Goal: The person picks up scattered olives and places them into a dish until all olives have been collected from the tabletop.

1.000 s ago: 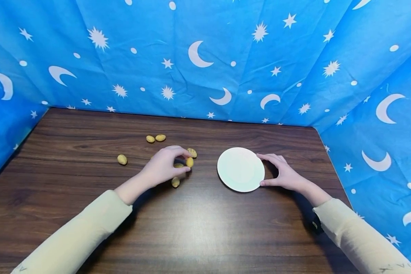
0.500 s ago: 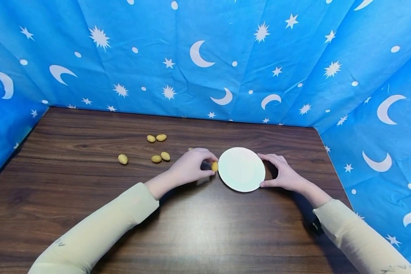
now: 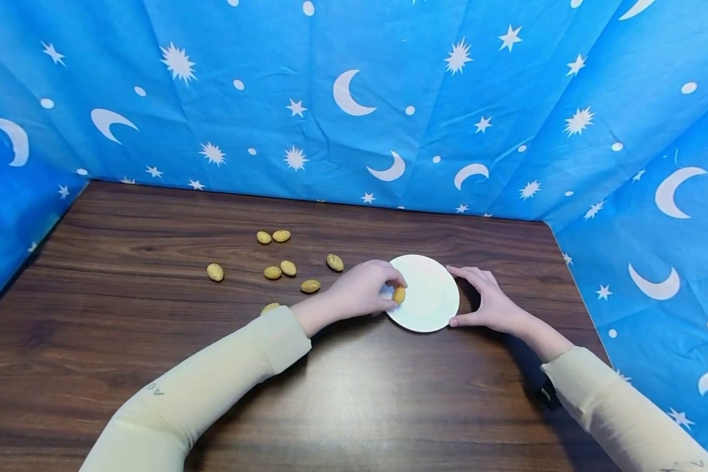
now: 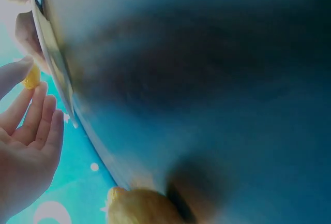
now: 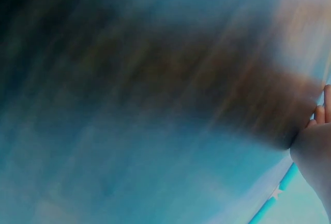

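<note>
Head view shows your left hand [image 3: 362,289] pinching a yellow oval piece [image 3: 398,296] over the left side of the white plate [image 3: 427,308], your right hand [image 3: 488,303] gripping its right rim. Probably best to lower the piece close before loosening your fingers, lest it roll, and brace the plate lightly without tilting it.

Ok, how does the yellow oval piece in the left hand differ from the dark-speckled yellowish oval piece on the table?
The yellow oval piece looks brighter; the dark-speckled yellowish oval piece is duller and marked. The yellow piece is pinched by the left hand; the speckled piece lies on the brown wooden table. Both are small.
</note>
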Motion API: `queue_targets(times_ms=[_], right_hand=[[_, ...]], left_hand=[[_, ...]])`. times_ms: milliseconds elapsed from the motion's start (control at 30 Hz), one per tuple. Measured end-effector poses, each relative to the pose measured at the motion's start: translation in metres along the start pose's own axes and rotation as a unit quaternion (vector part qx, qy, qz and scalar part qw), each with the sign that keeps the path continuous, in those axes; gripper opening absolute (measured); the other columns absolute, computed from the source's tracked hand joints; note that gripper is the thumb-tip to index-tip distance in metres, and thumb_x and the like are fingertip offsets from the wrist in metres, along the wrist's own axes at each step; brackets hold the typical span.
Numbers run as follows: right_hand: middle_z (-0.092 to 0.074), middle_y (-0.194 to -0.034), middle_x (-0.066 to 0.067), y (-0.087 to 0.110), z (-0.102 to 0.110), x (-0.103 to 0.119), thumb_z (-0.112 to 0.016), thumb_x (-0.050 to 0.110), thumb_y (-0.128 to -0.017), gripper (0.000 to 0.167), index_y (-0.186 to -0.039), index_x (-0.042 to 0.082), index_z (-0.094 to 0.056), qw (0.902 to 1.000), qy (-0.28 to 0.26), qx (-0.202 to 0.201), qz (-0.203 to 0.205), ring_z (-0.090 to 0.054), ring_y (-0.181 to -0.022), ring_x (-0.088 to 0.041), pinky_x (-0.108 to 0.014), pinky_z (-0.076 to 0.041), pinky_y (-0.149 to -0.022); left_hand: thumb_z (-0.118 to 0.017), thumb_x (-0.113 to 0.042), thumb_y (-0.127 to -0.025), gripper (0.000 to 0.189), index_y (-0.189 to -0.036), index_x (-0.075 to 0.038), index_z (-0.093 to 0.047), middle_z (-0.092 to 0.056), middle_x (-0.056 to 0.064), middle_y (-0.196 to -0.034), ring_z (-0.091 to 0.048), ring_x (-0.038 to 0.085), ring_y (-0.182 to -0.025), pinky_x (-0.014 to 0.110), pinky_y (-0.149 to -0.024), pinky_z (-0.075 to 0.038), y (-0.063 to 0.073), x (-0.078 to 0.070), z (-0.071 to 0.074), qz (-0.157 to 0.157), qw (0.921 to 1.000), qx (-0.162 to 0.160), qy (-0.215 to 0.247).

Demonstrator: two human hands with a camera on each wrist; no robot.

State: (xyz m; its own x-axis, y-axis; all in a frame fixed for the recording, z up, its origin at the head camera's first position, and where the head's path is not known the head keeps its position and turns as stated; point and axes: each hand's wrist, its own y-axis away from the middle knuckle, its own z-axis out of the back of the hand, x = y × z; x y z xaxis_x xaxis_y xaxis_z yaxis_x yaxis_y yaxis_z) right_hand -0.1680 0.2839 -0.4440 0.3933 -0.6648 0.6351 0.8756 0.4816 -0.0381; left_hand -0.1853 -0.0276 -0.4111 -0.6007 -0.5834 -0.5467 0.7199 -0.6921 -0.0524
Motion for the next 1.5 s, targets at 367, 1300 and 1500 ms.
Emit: queue_targets(times_ms=[367, 1300, 1500], right_hand=[[-0.054, -0.149, -0.025, 0.0, 0.0, 0.0, -0.1, 0.022, -0.069, 0.101, -0.155, 0.003, -0.049, 1.0, -0.001, -0.005, 0.002, -0.039, -0.138, -0.046, -0.062, -0.026, -0.114], [-0.054, -0.148, -0.023, 0.001, -0.003, -0.001, -0.099, 0.023, -0.071, 0.099, -0.155, 0.005, -0.05, 1.0, -0.003, -0.005, -0.006, -0.039, -0.137, -0.044, -0.06, -0.027, -0.112], [-0.053, -0.151, -0.023, 0.001, 0.0, 0.0, -0.099, 0.024, -0.071, 0.1, -0.156, 0.006, -0.049, 0.9999, -0.002, 0.001, -0.012, -0.037, -0.139, -0.044, -0.062, -0.028, -0.113]], left_hand=[[-0.084, -0.015, -0.088, 0.024, -0.111, -0.008, -0.079, -0.073, 0.004, -0.105, -0.065, 0.02, -0.101, 0.037, -0.098, -0.053, -0.009, -0.005, -0.011, -0.022, 0.9979, 0.032, -0.052], [-0.081, -0.015, -0.094, 0.03, -0.124, -0.009, -0.076, -0.075, 0.008, -0.123, -0.069, 0.025, -0.118, 0.045, -0.106, -0.055, 0.031, 0.029, 0.041, 0.045, 0.9987, -0.024, -0.007], [-0.081, -0.013, -0.094, 0.031, -0.124, -0.008, -0.076, -0.074, 0.01, -0.124, -0.069, 0.026, -0.114, 0.047, -0.102, -0.056, 0.042, 0.049, 0.052, 0.07, 0.9962, -0.051, -0.008]])
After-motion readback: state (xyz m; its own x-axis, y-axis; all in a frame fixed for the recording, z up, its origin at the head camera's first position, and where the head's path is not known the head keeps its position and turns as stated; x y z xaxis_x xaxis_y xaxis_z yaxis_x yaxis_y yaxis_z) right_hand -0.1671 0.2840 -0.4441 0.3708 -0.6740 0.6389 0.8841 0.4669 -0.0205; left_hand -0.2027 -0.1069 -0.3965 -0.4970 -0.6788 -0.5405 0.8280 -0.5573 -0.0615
